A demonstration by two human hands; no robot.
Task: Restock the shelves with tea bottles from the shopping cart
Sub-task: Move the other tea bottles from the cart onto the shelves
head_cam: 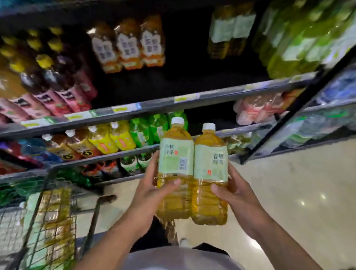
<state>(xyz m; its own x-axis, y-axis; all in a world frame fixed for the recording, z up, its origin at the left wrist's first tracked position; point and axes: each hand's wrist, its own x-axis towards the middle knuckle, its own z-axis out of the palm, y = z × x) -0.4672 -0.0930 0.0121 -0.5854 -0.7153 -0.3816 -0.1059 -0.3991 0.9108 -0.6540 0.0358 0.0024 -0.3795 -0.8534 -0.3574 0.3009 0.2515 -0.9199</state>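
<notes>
Two amber tea bottles with white caps and pale green labels stand upright side by side in front of me. My left hand (151, 188) grips the left tea bottle (176, 162), thumb across its front. My right hand (235, 192) grips the right tea bottle (210, 169) from its outer side. Both bottles are held in the air in front of the shelves (175, 101). The wire shopping cart (44, 220) sits at the lower left with more tea bottles of the same kind inside. Similar green-label bottles (232, 30) stand on an upper shelf.
The shelves hold many drinks: pink-label dark bottles (55, 86) at left, orange-label bottles (129, 43) in the middle, green bottles (297, 42) at upper right. A dark gap opens on the shelf between them. A black upright post (303, 102) bounds the bay. Pale floor lies at right.
</notes>
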